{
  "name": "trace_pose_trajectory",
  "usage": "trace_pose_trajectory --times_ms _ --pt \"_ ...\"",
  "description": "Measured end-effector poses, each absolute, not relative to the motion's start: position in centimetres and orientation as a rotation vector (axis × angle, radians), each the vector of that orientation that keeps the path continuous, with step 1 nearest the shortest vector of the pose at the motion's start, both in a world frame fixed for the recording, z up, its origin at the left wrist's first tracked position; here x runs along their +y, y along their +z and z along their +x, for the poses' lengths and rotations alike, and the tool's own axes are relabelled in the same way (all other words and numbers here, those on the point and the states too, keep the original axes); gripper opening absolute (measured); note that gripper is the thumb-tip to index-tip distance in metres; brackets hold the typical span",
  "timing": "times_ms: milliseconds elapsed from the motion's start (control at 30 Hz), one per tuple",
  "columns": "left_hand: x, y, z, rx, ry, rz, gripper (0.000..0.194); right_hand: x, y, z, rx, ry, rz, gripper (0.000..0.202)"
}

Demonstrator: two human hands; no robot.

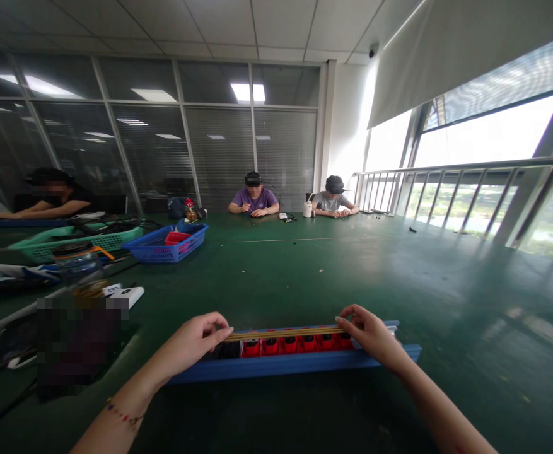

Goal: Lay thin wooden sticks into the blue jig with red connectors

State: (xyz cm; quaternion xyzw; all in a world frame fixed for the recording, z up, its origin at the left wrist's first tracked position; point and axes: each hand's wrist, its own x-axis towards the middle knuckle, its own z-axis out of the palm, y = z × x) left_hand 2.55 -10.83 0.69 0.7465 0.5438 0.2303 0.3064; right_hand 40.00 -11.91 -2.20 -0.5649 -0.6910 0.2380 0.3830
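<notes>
At the far left of the green table (267, 277) I see a green basket (28, 252) with dark cables in it, and a dark-lidded jar (80, 268) nearer to me. Just right of these stands a blue basket (165, 253), its long side slanting away toward the far edge, with a red container (176, 238) inside. A white device (133, 296) lies on my side of the baskets.

Then comes the left hand (193, 340), thumb and forefinger pinched on the left end of some thin yellowish strips (283, 333). The strips run left to right, near enough parallel to the table's far edge and to the blue tray (299, 367) below. I can't tell whether they touch the tray. The tray's long axis goes the same way, close to the near side of the table. Beside the left fingers it holds a black block (229, 350), then a row of red holders (270, 347) with black pieces in them. The strips pass over their far side. The right hand (371, 334) has thumb and forefinger closed on the strips' right end, over the tray, which runs out past that hand.

Beyond the tray I have broad open tabletop up to two seated people (254, 198) at the far edge, and more to the right, as far as the edge by the railing (470, 186).
</notes>
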Motion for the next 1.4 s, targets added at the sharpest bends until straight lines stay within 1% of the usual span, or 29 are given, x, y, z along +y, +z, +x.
trace_pose_trajectory --times_ms 167,367,833,1100,1400 --pt "-10.6 0.2 2.5 1.430 0.598 1.973 0.042 -11.7 -2.4 40.2 -1.818 0.555 -1.480 0.031" --pt "-10.6 0.5 2.7 1.386 0.592 1.971 0.040 -11.6 -2.5 40.1 -1.801 0.586 -1.464 0.032" --pt "-10.9 0.8 2.7 1.338 0.587 1.970 0.038 -12.1 -1.5 40.1 -1.737 0.839 -1.288 0.031" --pt "-11.0 0.9 2.6 1.335 0.547 1.948 0.039 -12.2 -1.4 40.1 -1.789 0.807 -1.328 0.033" --pt "-10.9 0.8 2.9 1.305 0.632 1.966 0.036 -12.3 -1.6 40.4 -1.861 0.703 -1.428 0.032"
